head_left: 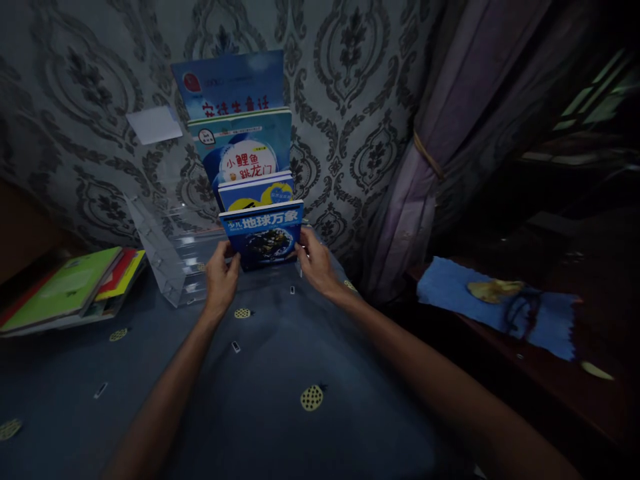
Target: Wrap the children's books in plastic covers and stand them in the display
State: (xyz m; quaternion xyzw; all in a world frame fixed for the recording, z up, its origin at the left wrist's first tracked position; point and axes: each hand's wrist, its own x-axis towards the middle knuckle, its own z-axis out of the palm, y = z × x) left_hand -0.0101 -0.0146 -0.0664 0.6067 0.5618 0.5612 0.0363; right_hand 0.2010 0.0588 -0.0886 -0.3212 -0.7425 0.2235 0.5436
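so both hands are on the front book (263, 235), the dark blue one with the earth picture on its cover, standing upright in the lowest front tier of a clear acrylic rack (170, 257). left hand (221, 280) pinches the book's left edge, thumb on the cover and fingers tucked round behind, and right hand (313, 262) does the same on the right edge, so it's gripped from both sides. whether the book's bottom edge is fully seated in the slot i can't tell, the hands and the dim light hide it. behind it 3 more books step up in the rack's tiers: a blue and yellow one (256, 191) just behind, then one with a white circle and red characters (243, 150), then the tallest blue one (230, 83) at the back, right up near the patterned wallpaper (350, 80). the rack sits on a table with a dark blue cloth (280, 373) dotted with little yellow pineapple shapes. off to the left, well apart from the rack, a loose stack of books (70, 290) lies flat, green cover on top with red and yellow ones under it. a white square plate (153, 124) is on the wall left of the rack. on the right a purple curtain (430, 153) is tied back, and beside it there's a blue rag (495, 303) on a dark wooden ledge, with something yellowish lying on it
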